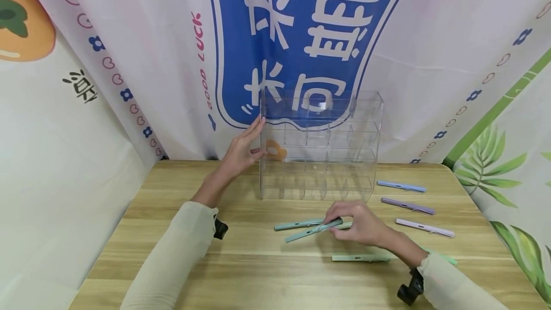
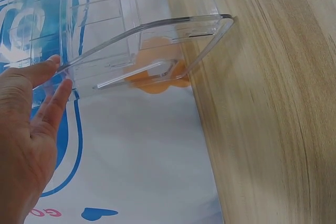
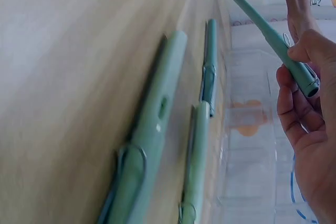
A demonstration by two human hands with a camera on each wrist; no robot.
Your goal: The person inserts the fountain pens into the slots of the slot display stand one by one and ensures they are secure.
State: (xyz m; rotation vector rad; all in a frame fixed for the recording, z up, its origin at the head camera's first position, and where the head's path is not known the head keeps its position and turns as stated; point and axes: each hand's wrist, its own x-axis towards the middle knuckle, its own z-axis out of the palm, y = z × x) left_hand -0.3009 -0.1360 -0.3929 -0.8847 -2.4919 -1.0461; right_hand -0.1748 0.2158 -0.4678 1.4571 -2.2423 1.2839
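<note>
A clear plastic rack [image 1: 318, 157] with several tiers of small compartments stands upright at the back of the table. My left hand [image 1: 243, 152] holds its left side edge; in the left wrist view the thumb and fingers [image 2: 65, 90] lie on either side of that edge. In front of the rack, my right hand [image 1: 359, 224] pinches a teal pen [image 1: 307, 233] near its clip end, tilted above the table. Under it lie another teal pen [image 3: 210, 61] and a light green pen [image 3: 197, 156]. A green pen [image 1: 360, 258] lies nearer me.
To the right lie a blue pen [image 1: 401, 186], a purple pen [image 1: 408, 205] and a pale lilac pen [image 1: 424, 228]. Another green pen [image 1: 445, 256] is partly hidden by my right forearm. A printed curtain [image 1: 413, 85] hangs right behind the wooden table [image 1: 258, 276].
</note>
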